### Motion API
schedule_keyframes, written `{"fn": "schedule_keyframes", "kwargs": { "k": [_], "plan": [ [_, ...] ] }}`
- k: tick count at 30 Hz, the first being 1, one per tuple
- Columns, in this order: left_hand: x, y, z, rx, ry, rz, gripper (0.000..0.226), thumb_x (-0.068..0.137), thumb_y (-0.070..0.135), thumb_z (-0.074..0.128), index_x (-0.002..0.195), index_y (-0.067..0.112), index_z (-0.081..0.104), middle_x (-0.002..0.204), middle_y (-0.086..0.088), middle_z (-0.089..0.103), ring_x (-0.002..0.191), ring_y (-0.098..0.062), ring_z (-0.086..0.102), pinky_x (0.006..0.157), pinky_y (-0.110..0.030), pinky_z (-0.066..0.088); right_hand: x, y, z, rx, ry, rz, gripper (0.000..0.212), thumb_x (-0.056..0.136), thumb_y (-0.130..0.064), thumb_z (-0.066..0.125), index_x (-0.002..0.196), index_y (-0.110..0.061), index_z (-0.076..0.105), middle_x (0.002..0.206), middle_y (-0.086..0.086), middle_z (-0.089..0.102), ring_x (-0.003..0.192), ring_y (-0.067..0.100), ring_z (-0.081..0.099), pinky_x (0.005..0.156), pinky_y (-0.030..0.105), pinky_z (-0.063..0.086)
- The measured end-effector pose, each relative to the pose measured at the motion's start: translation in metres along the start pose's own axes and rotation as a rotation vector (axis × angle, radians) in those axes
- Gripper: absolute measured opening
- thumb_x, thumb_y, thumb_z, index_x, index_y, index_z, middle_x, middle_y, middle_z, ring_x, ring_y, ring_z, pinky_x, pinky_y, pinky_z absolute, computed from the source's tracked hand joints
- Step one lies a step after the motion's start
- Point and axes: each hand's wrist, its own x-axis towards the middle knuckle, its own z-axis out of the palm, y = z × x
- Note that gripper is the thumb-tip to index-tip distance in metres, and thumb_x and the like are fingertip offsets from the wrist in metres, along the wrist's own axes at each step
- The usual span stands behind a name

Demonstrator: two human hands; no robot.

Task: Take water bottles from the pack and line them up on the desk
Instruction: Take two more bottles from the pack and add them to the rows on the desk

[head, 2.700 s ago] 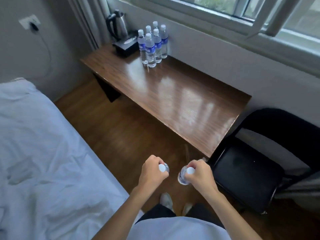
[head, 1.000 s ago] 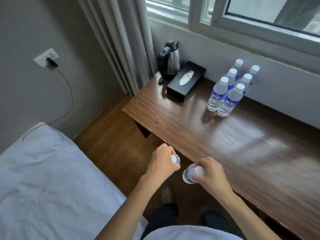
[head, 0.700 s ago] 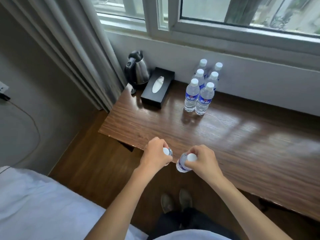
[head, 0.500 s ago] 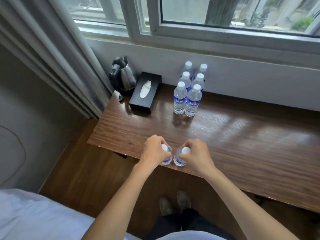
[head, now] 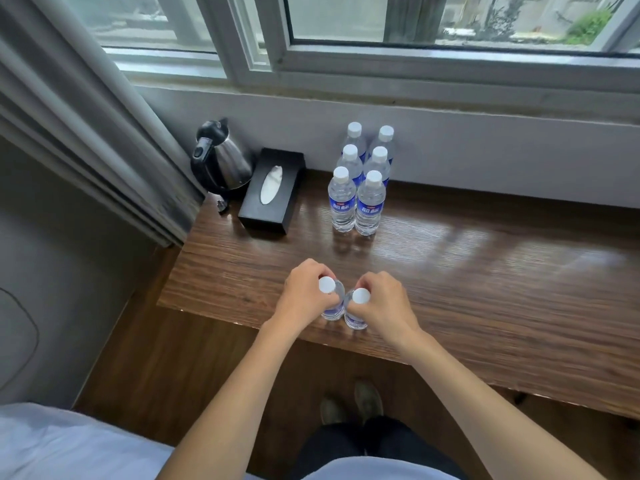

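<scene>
- Hands: left hand (head: 304, 295) w/ fingers curled round neck of left bottle (head: 331, 301); right hand (head: 382, 303) likewise grips right bottle (head: 356, 311).
- Both bottles upright, side by side, touching or nearly; bases at desk (head: 485, 278) near edge, contact w/ top not clear.
- Six more bottles (head: 360, 188) upright in two rows of three, far side by wall.
- Kettle (head: 221, 157) and black tissue box (head: 273, 192) left of them.

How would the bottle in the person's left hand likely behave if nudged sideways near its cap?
The bottle in the left hand is tall and narrow, so it would probably tip. It looks full, so likely fairly heavy. The neighbouring bottle might stop it.
</scene>
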Motion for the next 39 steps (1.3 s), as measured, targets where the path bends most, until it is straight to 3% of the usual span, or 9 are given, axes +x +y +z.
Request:
{"fn": "schedule_keyframes", "kwargs": {
  "k": [11,13,16,20,25,28,30,35,39],
  "plan": [
    [0.004,-0.042,0.023,-0.209,0.055,0.239,0.035,0.077,0.016,0.080,0.108,0.023,0.066,0.111,0.006,0.058,0.101,-0.004,0.057,0.088,-0.023,0.049,-0.007,0.022,0.017,0.019,0.113,-0.113,0.029,0.076,-0.028,0.074,0.099,-0.023,0.057,0.098,-0.006,0.049,0.082,0.009,0.053,0.065,0.018,0.036],
    [0.001,-0.052,0.031,-0.282,0.059,0.241,0.049,0.080,0.018,0.080,0.124,0.022,0.059,0.119,0.010,0.058,0.110,-0.003,0.056,0.095,-0.025,0.050,-0.008,0.027,0.022,0.076,0.147,-0.119,0.036,0.074,-0.030,0.077,0.103,-0.025,0.058,0.096,-0.012,0.048,0.081,0.000,0.051,0.068,0.014,0.037],
    [-0.003,-0.069,0.041,-0.479,-0.084,0.145,0.090,0.076,0.018,0.085,0.148,0.023,0.031,0.134,0.013,0.048,0.125,0.001,0.047,0.099,-0.004,0.039,-0.011,0.036,0.030,0.148,0.203,-0.151,0.047,0.068,-0.027,0.083,0.109,-0.025,0.060,0.099,-0.015,0.048,0.080,-0.007,0.050,0.067,0.009,0.038],
    [0.006,-0.097,0.055,-0.506,-0.207,0.118,0.114,0.071,0.016,0.089,0.156,0.024,0.013,0.145,0.014,0.037,0.134,0.000,0.038,0.106,-0.011,0.031,-0.017,0.052,0.044,0.226,0.288,-0.103,0.063,0.065,-0.014,0.085,0.121,-0.017,0.057,0.110,-0.003,0.048,0.062,0.012,0.053,0.062,0.008,0.044],
    [0.021,-0.118,0.073,-0.523,-0.240,0.151,0.109,0.068,0.009,0.089,0.155,0.020,0.025,0.154,0.009,0.042,0.142,-0.007,0.041,0.120,-0.043,0.034,-0.024,0.082,0.072,0.285,0.303,0.026,0.073,0.067,-0.017,0.085,0.130,-0.021,0.050,0.119,-0.002,0.047,0.073,0.008,0.060,0.073,0.014,0.050],
    [0.025,-0.115,0.082,-0.560,-0.236,0.200,0.102,0.066,0.016,0.089,0.150,0.014,0.032,0.142,0.007,0.053,0.130,0.001,0.050,0.112,-0.029,0.043,-0.021,0.094,0.089,0.288,0.290,0.042,0.074,0.066,-0.029,0.083,0.131,-0.023,0.050,0.120,-0.007,0.050,0.103,0.006,0.059,0.086,0.025,0.051],
    [0.026,-0.111,0.090,-0.608,-0.223,0.236,0.094,0.060,0.027,0.086,0.140,0.011,0.041,0.128,0.008,0.060,0.115,0.006,0.058,0.100,-0.019,0.048,-0.017,0.101,0.100,0.299,0.289,0.020,0.074,0.066,-0.031,0.082,0.132,-0.026,0.049,0.123,-0.012,0.051,0.114,0.003,0.054,0.094,0.022,0.045],
    [0.029,-0.124,0.108,-0.583,-0.097,0.244,0.076,0.064,0.038,0.081,0.129,0.010,0.053,0.121,0.005,0.067,0.111,-0.003,0.065,0.091,-0.021,0.051,-0.002,0.102,0.126,0.420,0.377,-0.022,0.071,0.065,-0.037,0.086,0.127,-0.030,0.051,0.120,-0.019,0.051,0.112,-0.010,0.049,0.089,0.003,0.039],
    [0.029,-0.132,0.121,-0.543,0.006,0.253,0.063,0.071,0.013,0.089,0.125,0.007,0.057,0.115,0.007,0.070,0.105,0.002,0.067,0.085,-0.013,0.051,0.005,0.101,0.145,0.495,0.504,0.016,0.072,0.058,-0.045,0.089,0.118,-0.034,0.049,0.112,-0.022,0.047,0.107,-0.014,0.047,0.079,0.000,0.040]
  ]
}}
